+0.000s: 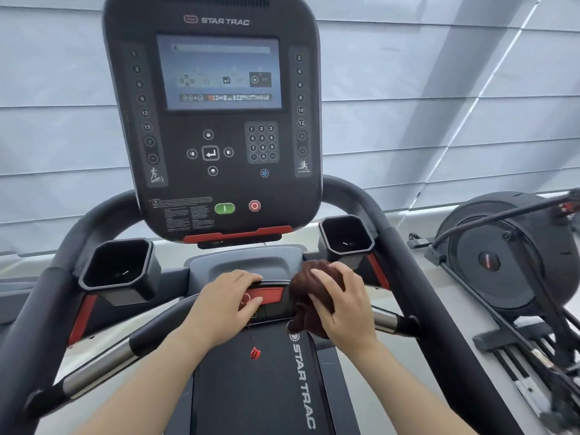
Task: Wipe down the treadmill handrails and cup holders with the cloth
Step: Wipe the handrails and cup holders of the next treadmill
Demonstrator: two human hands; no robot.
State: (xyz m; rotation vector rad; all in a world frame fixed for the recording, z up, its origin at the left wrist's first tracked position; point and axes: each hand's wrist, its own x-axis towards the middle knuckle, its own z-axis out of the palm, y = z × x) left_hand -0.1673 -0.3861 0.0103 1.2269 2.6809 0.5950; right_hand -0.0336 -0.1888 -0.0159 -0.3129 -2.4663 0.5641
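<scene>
Front handrail [150, 331]: curved bar, nearest. Left hand [224, 304]: fingers relaxed, resting on the bar's centre. Right hand [340, 304]: fingers curled over bunched brown cloth [309, 271], which lies under the palm against the bar. Cup holders [117, 268]: beyond, either side. Console [213, 136]: farthest.
</scene>
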